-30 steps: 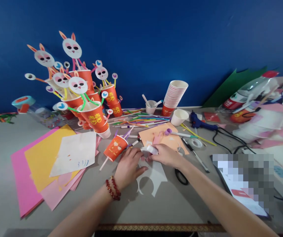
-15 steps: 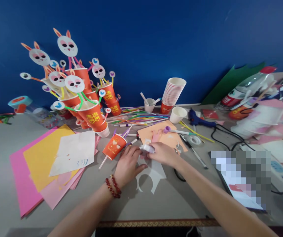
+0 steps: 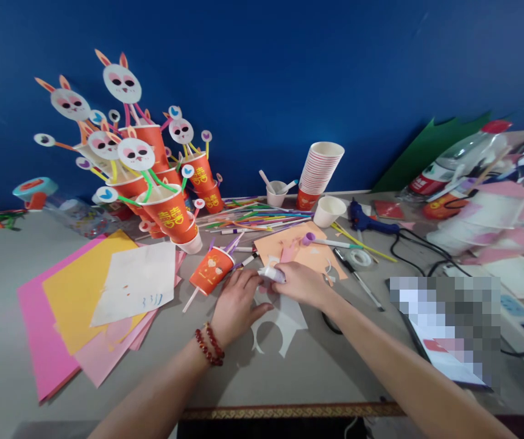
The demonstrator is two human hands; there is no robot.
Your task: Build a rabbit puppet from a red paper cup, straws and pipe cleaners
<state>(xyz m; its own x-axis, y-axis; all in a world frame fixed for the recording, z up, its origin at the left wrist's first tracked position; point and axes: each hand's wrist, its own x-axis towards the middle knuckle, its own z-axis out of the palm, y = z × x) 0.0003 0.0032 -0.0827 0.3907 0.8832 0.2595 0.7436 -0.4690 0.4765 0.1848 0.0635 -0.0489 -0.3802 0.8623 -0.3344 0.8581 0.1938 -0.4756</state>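
Observation:
In my right hand (image 3: 302, 284) is a white glue stick (image 3: 273, 274), gripped with its end pointing left and down toward small paper pieces. My left hand (image 3: 238, 305) lies flat on the table just left of it, fingers stretched out and thumb apart. Beneath and between the hands is a cut white paper sheet (image 3: 293, 317) with a round hole; a small pink piece (image 3: 263, 290) shows near the fingertips. A purple cap (image 3: 308, 238) lies on orange paper (image 3: 323, 259) behind my right hand. An orange paper cup (image 3: 211, 271) leans beside my left hand.
Rabbit-faced cup figures (image 3: 166, 213) stand at the left back. Coloured paper sheets (image 3: 61, 305) lie left. Pipe cleaners (image 3: 262, 216), stacked cups (image 3: 320, 171) and a blue glue gun (image 3: 371, 222) are at the back. A tablet (image 3: 440, 341), a pen (image 3: 357, 280) and a bottle (image 3: 458, 158) are right.
The glue stick in my right hand has tilted slightly. My left hand stays in place, and the view has shifted a little.

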